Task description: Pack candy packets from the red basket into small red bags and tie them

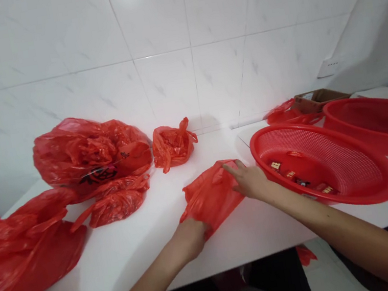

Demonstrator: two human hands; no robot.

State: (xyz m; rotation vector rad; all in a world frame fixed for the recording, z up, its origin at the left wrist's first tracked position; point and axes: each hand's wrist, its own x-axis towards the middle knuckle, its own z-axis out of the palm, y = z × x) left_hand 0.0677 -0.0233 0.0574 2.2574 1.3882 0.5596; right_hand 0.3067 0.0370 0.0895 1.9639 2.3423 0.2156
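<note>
A thin red plastic bag (212,197) lies spread on the white table in front of me, between my two hands. My left hand (189,239) is closed on its near edge, with the fingertips partly hidden by the plastic. At the bag's far right corner, my right hand (250,181) pinches the film, its index finger stretched along the top edge. Just right of that hand stands a red plastic basket (356,163) with mesh sides. Several small wrapped packets (290,174) lie on its bottom.
Full red bags (91,153) crowd the left side, and a small knotted bag (174,146) sits near the tiled wall. Another red basin (380,124) and a brown box (320,98) stand at the back right. The table's front edge (236,263) runs close to my body.
</note>
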